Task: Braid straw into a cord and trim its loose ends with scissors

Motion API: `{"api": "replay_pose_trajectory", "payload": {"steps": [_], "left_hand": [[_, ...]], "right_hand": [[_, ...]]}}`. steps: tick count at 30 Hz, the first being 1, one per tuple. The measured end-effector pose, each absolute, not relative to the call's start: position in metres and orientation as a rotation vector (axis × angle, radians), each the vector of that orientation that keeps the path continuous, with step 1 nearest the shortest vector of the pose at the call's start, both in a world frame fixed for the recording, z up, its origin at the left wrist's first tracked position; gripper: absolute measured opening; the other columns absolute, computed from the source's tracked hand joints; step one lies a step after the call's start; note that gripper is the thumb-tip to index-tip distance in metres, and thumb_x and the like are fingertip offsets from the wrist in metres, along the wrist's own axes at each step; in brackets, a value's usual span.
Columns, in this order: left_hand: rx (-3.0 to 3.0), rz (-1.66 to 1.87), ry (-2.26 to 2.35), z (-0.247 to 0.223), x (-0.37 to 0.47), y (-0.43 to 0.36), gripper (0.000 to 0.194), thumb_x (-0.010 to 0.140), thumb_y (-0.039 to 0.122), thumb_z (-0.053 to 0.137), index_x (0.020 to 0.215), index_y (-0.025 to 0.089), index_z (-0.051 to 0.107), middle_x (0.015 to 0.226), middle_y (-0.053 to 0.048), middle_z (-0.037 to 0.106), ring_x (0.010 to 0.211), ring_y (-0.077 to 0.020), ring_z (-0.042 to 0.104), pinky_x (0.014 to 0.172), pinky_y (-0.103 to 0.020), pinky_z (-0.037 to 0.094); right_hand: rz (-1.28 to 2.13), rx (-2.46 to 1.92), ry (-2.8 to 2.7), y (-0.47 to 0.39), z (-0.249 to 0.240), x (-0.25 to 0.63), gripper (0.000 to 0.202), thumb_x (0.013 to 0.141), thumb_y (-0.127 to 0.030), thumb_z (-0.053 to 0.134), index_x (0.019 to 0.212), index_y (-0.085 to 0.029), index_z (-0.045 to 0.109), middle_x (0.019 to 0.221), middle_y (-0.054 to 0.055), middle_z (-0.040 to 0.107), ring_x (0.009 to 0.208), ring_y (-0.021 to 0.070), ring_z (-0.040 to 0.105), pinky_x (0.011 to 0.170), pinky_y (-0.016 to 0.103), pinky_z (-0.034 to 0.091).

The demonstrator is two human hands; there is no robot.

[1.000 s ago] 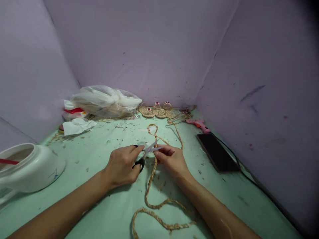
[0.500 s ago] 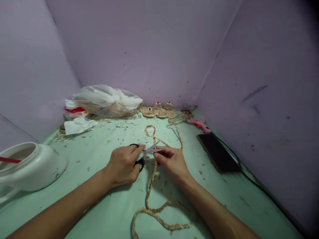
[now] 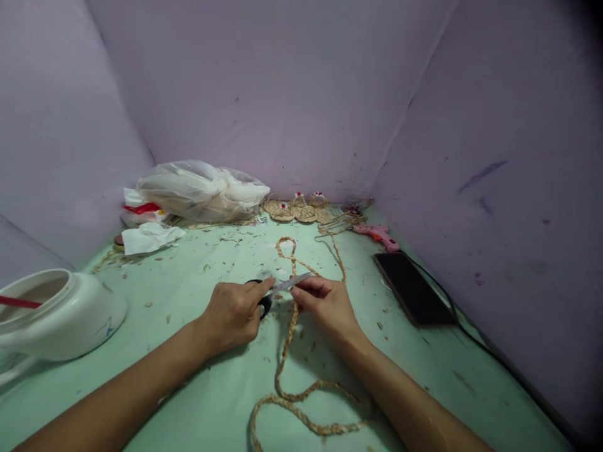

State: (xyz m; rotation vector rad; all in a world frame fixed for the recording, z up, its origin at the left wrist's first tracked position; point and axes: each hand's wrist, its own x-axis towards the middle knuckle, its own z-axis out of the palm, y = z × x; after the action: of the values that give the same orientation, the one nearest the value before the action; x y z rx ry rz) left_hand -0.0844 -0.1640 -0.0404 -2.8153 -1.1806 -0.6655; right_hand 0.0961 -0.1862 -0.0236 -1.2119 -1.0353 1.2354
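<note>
My left hand (image 3: 234, 314) is closed round the black handles of a pair of scissors (image 3: 288, 284), whose blades are together and point to the right. Just beside the blade tips, my right hand (image 3: 327, 307) pinches a braided straw cord (image 3: 288, 339) between thumb and fingers. Beyond the fingers the cord makes a small loop on the table, and its lower length winds down toward me in curves. The exact spot where blades and cord meet is partly hidden by my right fingers.
On the green table (image 3: 188, 383), a white pot (image 3: 70, 320) stands left. A plastic bag (image 3: 202, 191), crumpled tissue (image 3: 151, 238) and woven straw pieces (image 3: 305, 215) lie at the back. Right are a pink glue gun (image 3: 377, 236), a phone (image 3: 414, 289) and a black cable (image 3: 490, 351).
The scissor blades have gone from spread apart to closed together beside my right fingers. My left fingers have drawn together on the handles; the right hand has hardly moved.
</note>
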Motion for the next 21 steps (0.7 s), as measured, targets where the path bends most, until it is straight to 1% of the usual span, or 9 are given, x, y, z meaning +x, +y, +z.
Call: {"api": "replay_pose_trajectory", "payload": {"steps": [3,6,9,11,13,17,21], "left_hand": [[-2.92,-0.909,-1.344,-0.038,-0.083,-0.162,0.042,0.067,0.011,0.044,0.107,0.019,0.056,0.08,-0.002,0.067,0.066,-0.0147,0.061,0.062,-0.025,0.046],[-2.889,-1.421,-1.749,-0.031,-0.078,-0.16,0.031,0.067,0.018,0.052,0.098,0.016,0.056,0.072,-0.001,0.064,0.063,-0.0122,0.058,0.06,-0.022,0.045],[-2.809,-1.893,-2.182,-0.022,-0.069,-0.164,0.035,0.062,0.026,0.062,0.094,0.013,0.053,0.063,0.001,0.059,0.053,-0.0107,0.054,0.052,-0.021,0.044],[-2.811,-2.042,-2.405,-0.018,-0.062,-0.17,0.041,0.057,0.028,0.067,0.092,0.013,0.052,0.06,0.002,0.058,0.049,-0.0096,0.052,0.048,-0.021,0.043],[-2.797,-2.15,-2.537,-0.017,-0.055,-0.177,0.045,0.053,0.028,0.07,0.091,0.013,0.052,0.061,0.001,0.06,0.05,-0.0099,0.053,0.048,-0.021,0.043],[-2.706,-2.378,-2.652,-0.021,-0.048,-0.183,0.048,0.049,0.026,0.072,0.091,0.013,0.052,0.062,0.0,0.061,0.051,-0.01,0.053,0.049,-0.02,0.042],[-2.633,-2.566,-2.698,-0.024,-0.048,-0.182,0.049,0.049,0.024,0.073,0.091,0.015,0.05,0.062,0.001,0.061,0.052,-0.0096,0.053,0.05,-0.02,0.041]], "right_hand": [[1.289,-1.193,-0.938,-0.185,-0.023,0.096,0.014,0.05,-0.02,0.069,0.062,-0.012,0.066,0.047,-0.003,0.056,0.042,0.007,0.046,0.044,0.021,0.04],[1.353,-1.156,-0.862,-0.183,-0.025,0.096,0.021,0.049,-0.02,0.071,0.068,-0.012,0.066,0.049,-0.003,0.056,0.042,0.0065,0.046,0.043,0.02,0.039],[1.385,-1.122,-0.862,-0.183,-0.028,0.095,0.026,0.048,-0.021,0.073,0.071,-0.013,0.065,0.053,-0.003,0.057,0.045,0.0068,0.047,0.045,0.021,0.039],[1.386,-1.131,-0.865,-0.185,-0.029,0.093,0.026,0.048,-0.022,0.074,0.07,-0.013,0.064,0.053,-0.003,0.057,0.046,0.0069,0.047,0.047,0.021,0.04],[1.378,-1.155,-0.874,-0.187,-0.03,0.09,0.025,0.048,-0.024,0.074,0.068,-0.012,0.064,0.051,-0.003,0.056,0.045,0.0062,0.045,0.046,0.021,0.037],[1.4,-1.192,-0.898,-0.192,-0.028,0.086,0.025,0.05,-0.027,0.074,0.069,-0.012,0.066,0.053,-0.001,0.059,0.042,0.0045,0.04,0.041,0.019,0.03],[1.44,-1.19,-0.87,-0.194,-0.028,0.083,0.023,0.05,-0.026,0.074,0.068,-0.013,0.065,0.052,-0.002,0.057,0.042,0.0046,0.039,0.04,0.019,0.028]]}}
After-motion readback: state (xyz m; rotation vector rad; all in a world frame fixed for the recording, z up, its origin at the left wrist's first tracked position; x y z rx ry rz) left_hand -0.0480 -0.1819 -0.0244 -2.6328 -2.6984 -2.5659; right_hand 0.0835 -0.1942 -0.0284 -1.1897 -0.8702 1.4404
